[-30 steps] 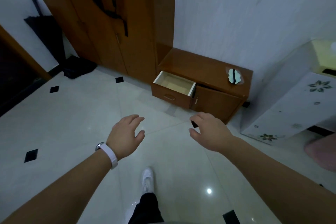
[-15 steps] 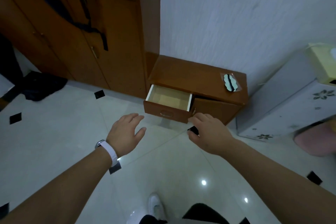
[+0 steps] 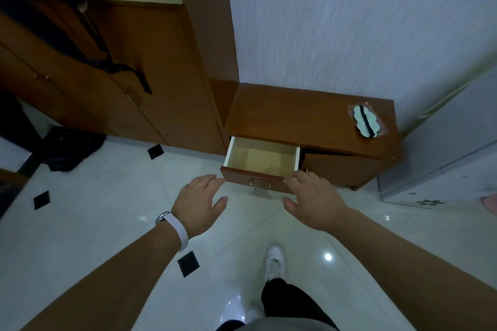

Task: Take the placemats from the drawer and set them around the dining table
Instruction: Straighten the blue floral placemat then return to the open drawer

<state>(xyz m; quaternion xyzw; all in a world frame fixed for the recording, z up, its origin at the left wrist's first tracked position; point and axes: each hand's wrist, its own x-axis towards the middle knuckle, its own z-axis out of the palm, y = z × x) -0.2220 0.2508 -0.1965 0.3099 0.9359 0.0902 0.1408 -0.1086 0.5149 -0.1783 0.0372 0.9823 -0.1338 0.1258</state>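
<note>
Glossy white floor tiles (image 3: 80, 223) with black diamond insets are seen beneath two bare arms. Both the left hand (image 3: 197, 203), a pale wristband (image 3: 176, 231) at its wrist, and the right hand (image 3: 313, 201) are held spread and empty just short of an opened drawer (image 3: 262, 162). Its pale interior is seen bare; no placemats are visible. The drawer belongs to a low wooden cabinet (image 3: 295, 110), on whose right rear corner a small packet (image 3: 366, 124) is laid.
</note>
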